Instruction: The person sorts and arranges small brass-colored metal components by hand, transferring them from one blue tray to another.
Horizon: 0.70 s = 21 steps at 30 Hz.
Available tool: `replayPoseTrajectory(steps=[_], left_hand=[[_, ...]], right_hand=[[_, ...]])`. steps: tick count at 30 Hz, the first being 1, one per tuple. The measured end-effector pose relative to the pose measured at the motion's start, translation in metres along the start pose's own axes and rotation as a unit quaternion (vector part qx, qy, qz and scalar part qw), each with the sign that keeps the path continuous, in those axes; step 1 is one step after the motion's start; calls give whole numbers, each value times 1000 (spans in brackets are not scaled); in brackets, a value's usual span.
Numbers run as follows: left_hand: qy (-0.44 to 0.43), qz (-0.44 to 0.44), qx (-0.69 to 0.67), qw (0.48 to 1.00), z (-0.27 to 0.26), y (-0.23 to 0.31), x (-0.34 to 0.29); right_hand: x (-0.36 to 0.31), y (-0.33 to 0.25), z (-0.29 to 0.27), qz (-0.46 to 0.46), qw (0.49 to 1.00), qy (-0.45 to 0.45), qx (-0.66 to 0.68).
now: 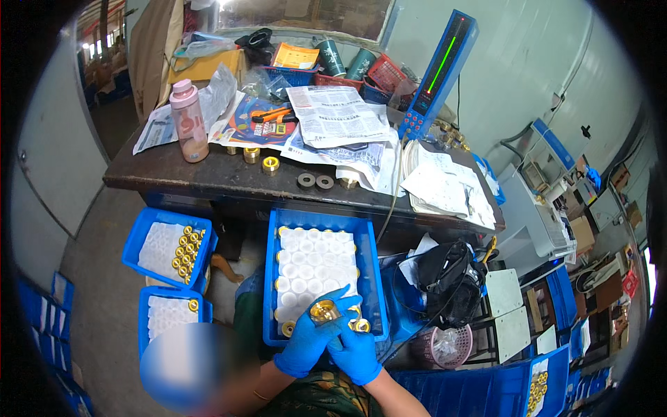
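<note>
The single head view looks out from the left side of the person's own head, pitched steeply down and forward, so the forearms (397,398) rise from 6 o'clock. The left hand (303,342) and right hand (357,354) show close under the lens, toward 6 o'clock. The bench (229,182) spans 9 to 3 o'clock through 12, farther off, with the wall (528,52) beyond it toward 2. The fisheye curves the panel (43,139) between 9 and 10 o'clock.
</note>
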<state>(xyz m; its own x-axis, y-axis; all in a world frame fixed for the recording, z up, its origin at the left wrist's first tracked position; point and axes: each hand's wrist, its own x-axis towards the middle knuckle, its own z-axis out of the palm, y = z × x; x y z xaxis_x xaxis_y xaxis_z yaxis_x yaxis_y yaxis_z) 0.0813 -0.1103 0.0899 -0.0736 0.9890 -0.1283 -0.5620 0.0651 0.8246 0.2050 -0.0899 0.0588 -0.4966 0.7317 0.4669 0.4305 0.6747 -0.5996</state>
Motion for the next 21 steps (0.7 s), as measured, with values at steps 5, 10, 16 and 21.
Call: replayPoseTrajectory(steps=[5, 10, 16, 21], left_hand=[[-44, 34, 49, 997, -3, 7, -7], [-2, 33, 46, 998, -14, 2, -8], [81, 40, 104, 991, -51, -3, -13], [205, 199, 325, 901, -118, 11, -21]], right_hand=[[-6, 1, -5, 129, 991, -17, 7], [-5, -6, 2, 140, 987, -68, 48], [6, -10, 19, 131, 977, -168, -7], [8, -7, 4, 254, 936, -233, 75]])
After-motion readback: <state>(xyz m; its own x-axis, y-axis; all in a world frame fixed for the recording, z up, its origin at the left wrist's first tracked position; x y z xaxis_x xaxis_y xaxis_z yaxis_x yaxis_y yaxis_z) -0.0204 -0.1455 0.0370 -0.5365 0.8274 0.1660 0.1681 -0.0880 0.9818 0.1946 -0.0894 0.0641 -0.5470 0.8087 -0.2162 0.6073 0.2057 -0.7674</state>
